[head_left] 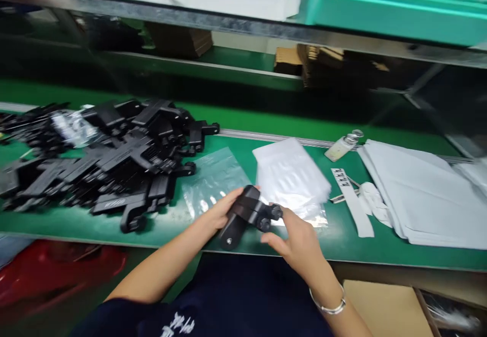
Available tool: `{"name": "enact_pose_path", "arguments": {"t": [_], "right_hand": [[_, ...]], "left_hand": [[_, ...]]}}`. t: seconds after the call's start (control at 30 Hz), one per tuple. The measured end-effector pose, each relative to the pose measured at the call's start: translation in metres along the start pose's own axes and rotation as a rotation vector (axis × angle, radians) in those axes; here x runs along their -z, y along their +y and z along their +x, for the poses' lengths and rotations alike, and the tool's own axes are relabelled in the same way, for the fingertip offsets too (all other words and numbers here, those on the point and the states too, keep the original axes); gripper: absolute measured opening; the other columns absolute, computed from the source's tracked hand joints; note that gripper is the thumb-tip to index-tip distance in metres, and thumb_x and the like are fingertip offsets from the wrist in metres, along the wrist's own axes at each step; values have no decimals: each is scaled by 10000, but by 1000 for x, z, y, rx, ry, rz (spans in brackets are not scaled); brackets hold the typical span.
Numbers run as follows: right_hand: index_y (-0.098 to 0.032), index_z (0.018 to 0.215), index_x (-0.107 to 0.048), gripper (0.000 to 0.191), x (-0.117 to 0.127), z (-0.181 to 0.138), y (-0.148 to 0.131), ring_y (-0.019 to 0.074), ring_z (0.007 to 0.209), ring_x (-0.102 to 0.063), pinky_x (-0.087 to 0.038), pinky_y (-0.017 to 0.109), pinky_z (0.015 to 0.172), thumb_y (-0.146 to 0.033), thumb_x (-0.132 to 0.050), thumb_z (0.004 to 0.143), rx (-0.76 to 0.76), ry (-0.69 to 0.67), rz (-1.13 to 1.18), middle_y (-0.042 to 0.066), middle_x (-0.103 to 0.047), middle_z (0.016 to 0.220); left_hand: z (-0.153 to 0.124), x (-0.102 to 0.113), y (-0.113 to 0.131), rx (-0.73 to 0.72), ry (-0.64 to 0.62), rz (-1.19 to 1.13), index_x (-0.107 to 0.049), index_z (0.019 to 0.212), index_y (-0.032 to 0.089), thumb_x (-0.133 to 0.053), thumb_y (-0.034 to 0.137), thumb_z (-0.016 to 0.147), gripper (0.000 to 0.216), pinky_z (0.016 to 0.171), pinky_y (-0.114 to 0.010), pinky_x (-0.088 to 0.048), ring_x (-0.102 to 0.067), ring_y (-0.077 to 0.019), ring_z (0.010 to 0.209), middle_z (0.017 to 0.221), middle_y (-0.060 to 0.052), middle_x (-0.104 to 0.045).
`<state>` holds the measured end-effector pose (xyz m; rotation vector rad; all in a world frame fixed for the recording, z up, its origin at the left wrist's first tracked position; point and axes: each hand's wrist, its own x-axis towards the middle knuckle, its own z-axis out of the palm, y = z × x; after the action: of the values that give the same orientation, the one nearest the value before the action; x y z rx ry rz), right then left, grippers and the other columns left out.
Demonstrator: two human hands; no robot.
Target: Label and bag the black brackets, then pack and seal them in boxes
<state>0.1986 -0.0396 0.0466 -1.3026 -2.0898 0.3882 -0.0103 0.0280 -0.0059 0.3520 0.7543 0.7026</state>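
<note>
Both my hands hold one black plastic bracket part [243, 215] just above the front edge of the green worktable [68, 223]. My left hand [218, 210] wraps its fingers over the part's upper side. My right hand [299, 238] grips the end with the round knobs, a silver bracelet on that wrist. Under and behind the part lies a clear plastic bag [213, 177], and a stack of white bags [289, 174] sits just beyond it.
A big heap of the same black parts [102, 159] covers the table's left side. At the right lie a pile of white sheets [422, 195], a label strip [352, 200] and a small bottle [344, 145]. A shelf with teal bins [395, 2] hangs overhead; a cardboard box [380, 301] is lower right.
</note>
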Motion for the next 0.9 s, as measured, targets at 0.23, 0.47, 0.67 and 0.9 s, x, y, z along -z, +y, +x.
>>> {"name": "enact_pose_path", "arguments": {"t": [0.23,0.47,0.67,0.9], "right_hand": [[-129,1063,-665,378,95,-25,148,328,1077,-601,-445,456,910,-407,-492,874,-978,220,-329,193,-668,1122],[-173,683,-582,208,99,-49,189,276,818,-602,-430,364,707,-356,-679,655,-1189,234,-214,114,-647,770],[-192,736,-508,347,76,-61,158,126,554,-478,-362,242,517,-535,-563,738,-950,316,228,-33,-528,616],[-180,775,-558,358,30,-75,115,118,564,-510,-398,236,556,-501,-701,706,-770,283,788,-25,-586,635]], "left_hand": [[0,57,26,-479,564,710,-497,1309,220,-564,600,789,648,1037,-358,-412,-497,-268,1250,1370,-72,-522],[-7,51,30,-738,809,1352,-444,1353,124,-505,503,791,680,1140,-560,-228,-325,-399,1369,1416,-199,-435],[2,-37,-13,-579,257,1141,-586,1155,192,-526,479,836,433,960,-443,-463,-618,-291,1058,1123,-124,-659],[94,-127,-76,-58,-136,541,-310,1440,219,-649,383,827,719,709,-282,-509,-680,-184,857,1039,-115,-672]]}}
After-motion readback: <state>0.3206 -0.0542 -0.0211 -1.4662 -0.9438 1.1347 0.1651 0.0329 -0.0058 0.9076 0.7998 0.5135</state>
